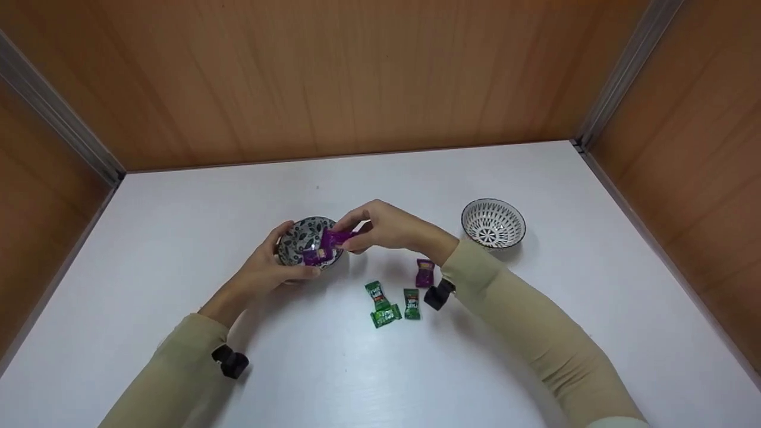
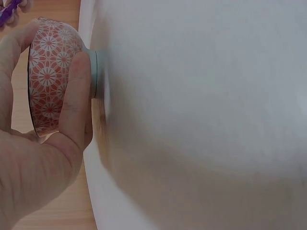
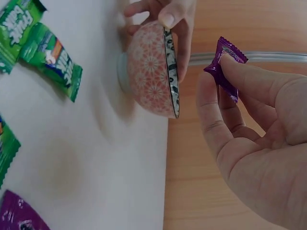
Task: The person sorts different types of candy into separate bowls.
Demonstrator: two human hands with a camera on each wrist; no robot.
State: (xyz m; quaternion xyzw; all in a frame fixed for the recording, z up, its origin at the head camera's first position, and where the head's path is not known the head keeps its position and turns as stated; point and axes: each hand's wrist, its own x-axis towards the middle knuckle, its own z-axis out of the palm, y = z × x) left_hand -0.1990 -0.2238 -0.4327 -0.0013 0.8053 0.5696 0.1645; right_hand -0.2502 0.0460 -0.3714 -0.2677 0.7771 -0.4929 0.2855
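My left hand (image 1: 261, 268) grips a small bowl (image 1: 292, 245) by its side, thumb at the rim. Inside, the bowl has a dark leafy pattern; its outside (image 2: 48, 76) shows red with white flowers, above a pale foot. Between thumb and fingers, my right hand (image 1: 383, 226) pinches a purple wrapped candy (image 3: 223, 72) just over the bowl's right rim. At least one other purple candy (image 1: 315, 257) lies in the bowl. Whether the bowl's foot touches the table I cannot tell.
Several green candies (image 1: 411, 304) and one purple candy (image 1: 424, 273) lie on the white table (image 1: 309, 368), below the right forearm. A white bowl with dark dashes (image 1: 493, 223) stands at the right. Wooden panels (image 1: 357, 77) border the table.
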